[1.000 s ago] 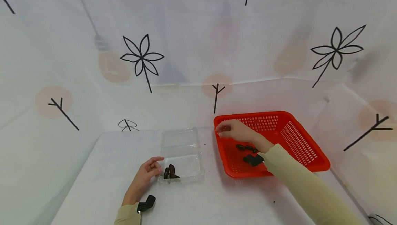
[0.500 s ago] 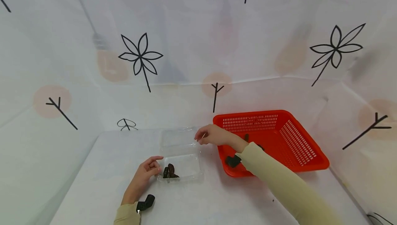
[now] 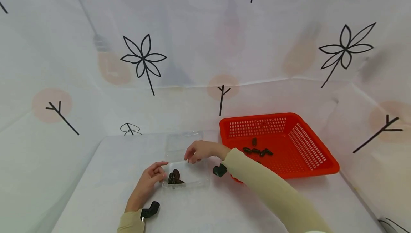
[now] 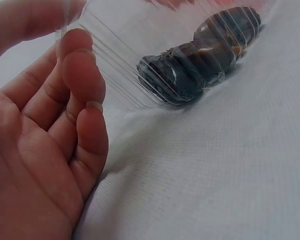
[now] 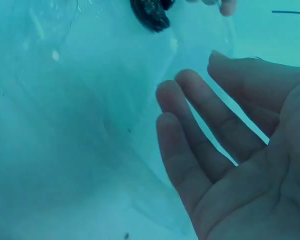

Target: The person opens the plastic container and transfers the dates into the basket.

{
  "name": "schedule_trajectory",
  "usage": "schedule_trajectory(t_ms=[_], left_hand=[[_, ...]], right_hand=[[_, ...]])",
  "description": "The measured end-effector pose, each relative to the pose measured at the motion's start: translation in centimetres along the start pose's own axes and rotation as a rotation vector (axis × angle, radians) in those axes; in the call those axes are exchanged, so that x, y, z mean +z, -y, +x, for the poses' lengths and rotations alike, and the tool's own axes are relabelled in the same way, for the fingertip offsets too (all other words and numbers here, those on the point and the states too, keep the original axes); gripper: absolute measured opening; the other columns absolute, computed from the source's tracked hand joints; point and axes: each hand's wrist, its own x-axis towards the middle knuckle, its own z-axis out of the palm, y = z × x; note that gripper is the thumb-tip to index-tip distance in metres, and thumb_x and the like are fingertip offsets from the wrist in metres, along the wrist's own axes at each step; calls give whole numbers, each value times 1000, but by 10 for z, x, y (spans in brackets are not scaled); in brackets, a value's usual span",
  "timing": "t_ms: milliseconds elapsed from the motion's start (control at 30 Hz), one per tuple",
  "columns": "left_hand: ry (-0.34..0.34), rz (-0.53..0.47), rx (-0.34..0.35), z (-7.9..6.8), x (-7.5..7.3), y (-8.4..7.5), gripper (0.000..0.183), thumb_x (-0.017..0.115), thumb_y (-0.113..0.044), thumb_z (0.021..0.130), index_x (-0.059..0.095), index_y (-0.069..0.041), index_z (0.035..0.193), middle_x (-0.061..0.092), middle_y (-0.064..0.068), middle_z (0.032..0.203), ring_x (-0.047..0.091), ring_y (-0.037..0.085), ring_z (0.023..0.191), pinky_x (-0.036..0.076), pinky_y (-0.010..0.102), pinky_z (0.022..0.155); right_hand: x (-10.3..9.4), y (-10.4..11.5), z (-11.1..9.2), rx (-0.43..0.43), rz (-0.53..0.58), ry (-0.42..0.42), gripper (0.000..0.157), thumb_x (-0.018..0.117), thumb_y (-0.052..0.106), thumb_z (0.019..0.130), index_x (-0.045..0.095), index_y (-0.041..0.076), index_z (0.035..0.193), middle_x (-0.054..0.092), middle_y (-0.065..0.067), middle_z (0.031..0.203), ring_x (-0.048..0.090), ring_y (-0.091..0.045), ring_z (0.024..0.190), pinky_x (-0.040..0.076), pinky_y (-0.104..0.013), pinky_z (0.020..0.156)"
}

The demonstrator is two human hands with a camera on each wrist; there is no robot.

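Note:
My left hand [image 3: 148,182] touches the left side of a clear plastic box [image 3: 200,183] with its fingertips at the wall. In the left wrist view, its fingers [image 4: 85,80] lie against the ribbed plastic. Inside the box's left front corner sit a few dark, wrinkled dates [image 3: 176,176], seen through the plastic as glossy dates [image 4: 190,70] in the left wrist view. Over the back right of the box hangs my right hand [image 3: 202,151]. Its relaxed fingers [image 5: 177,145] are apart in the right wrist view, and nothing shows between them.
A red perforated basket [image 3: 308,143] stands right of the box, with several dark dates [image 3: 255,151] on its floor. The box's clear lid [image 3: 176,141] lies folded back behind it. A white patterned cloth [image 3: 189,61] rises as a wall behind the table.
My right hand has moved left and toward me, out of the basket to above the box, uncovering more dates in the basket. My left hand has stayed at the box's side.

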Motion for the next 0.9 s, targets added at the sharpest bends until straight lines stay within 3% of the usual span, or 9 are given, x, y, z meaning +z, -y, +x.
schedule_trajectory(t_ms=[267, 533, 733, 900], left_hand=[[-5, 2, -13, 1, 0, 2, 44, 66, -2, 92, 53, 4, 134, 58, 4, 84, 54, 14, 76, 45, 25, 75], [2, -24, 32, 2, -1, 4, 43, 65, 2, 91, 53, 7, 132, 59, 1, 82, 54, 10, 72, 46, 23, 71], [44, -47, 87, 1, -2, 5, 46, 66, 2, 92, 49, 12, 133, 59, -1, 83, 55, 8, 72, 46, 23, 70], [43, -45, 89, 1, -1, 3, 47, 68, 2, 91, 49, 13, 133, 60, -2, 83, 55, 8, 73, 47, 23, 70]], right_hand=[[28, 7, 19, 53, -63, 154, 17, 65, 12, 95, 76, 11, 109, 67, 4, 90, 59, -19, 84, 51, -33, 79], [43, 15, 27, 36, -84, 197, 15, 67, 11, 93, 76, 16, 105, 63, 6, 92, 55, -11, 79, 48, -25, 71], [47, 19, 28, 32, -64, 228, 17, 68, 2, 89, 74, 12, 101, 63, 1, 83, 54, -10, 73, 46, -22, 67], [48, 17, 28, 47, -46, 215, 19, 71, -2, 86, 75, 11, 100, 62, 3, 78, 54, -9, 70, 45, -21, 65]])
